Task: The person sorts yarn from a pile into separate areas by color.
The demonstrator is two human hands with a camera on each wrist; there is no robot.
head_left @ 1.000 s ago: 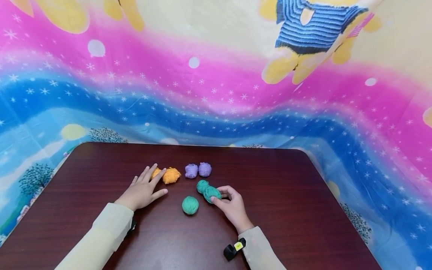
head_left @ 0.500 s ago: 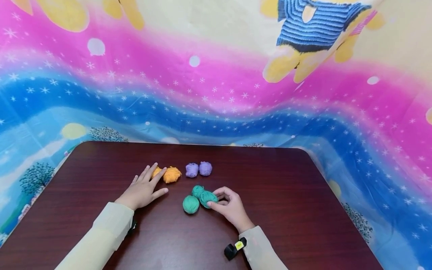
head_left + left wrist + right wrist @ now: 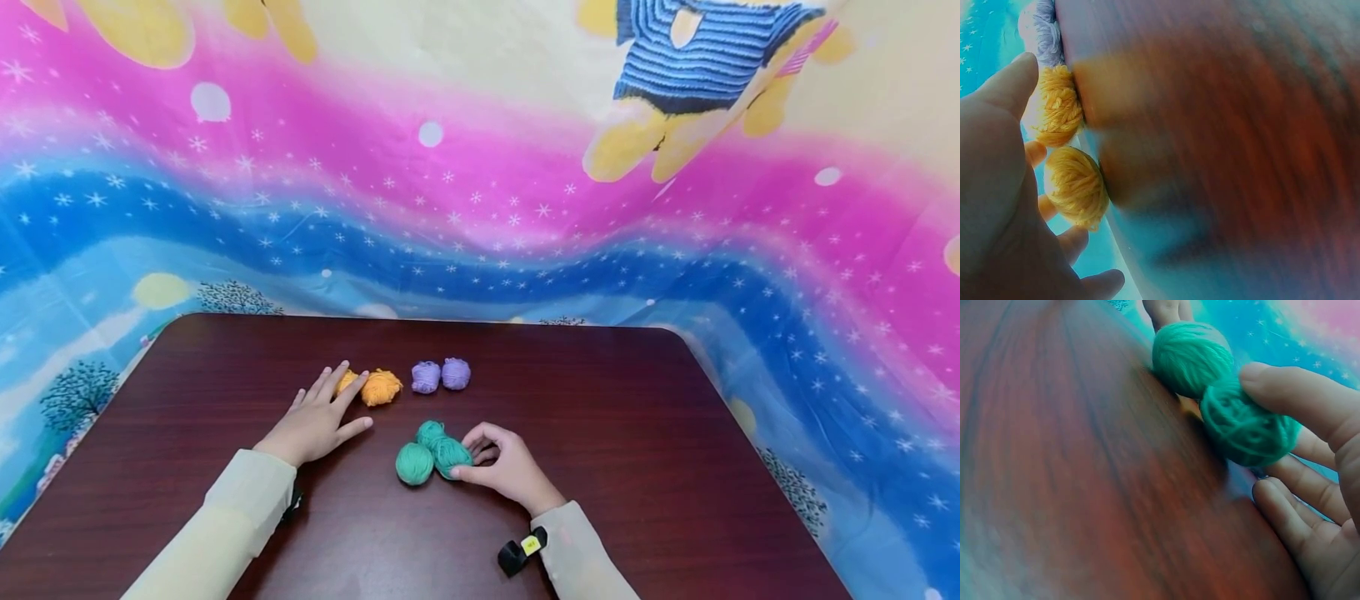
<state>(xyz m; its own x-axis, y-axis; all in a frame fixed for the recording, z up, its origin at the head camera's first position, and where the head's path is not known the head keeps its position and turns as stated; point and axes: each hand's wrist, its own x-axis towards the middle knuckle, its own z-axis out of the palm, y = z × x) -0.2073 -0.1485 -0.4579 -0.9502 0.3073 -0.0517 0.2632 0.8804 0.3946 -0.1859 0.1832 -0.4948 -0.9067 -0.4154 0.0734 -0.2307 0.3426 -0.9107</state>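
Three green yarn balls (image 3: pixel 438 451) sit together in the lower middle of the frame, the right hand (image 3: pixel 508 468) pinching the rightmost. At left, the left hand (image 3: pixel 315 422) lies loose, fingers spread over two orange balls (image 3: pixel 382 387). Two purple balls (image 3: pixel 427 377) sit higher on the dark table (image 3: pixel 637 450).

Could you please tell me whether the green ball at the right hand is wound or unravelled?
Wound: the green ball at the right hand is compact, its strands wrapped round it.
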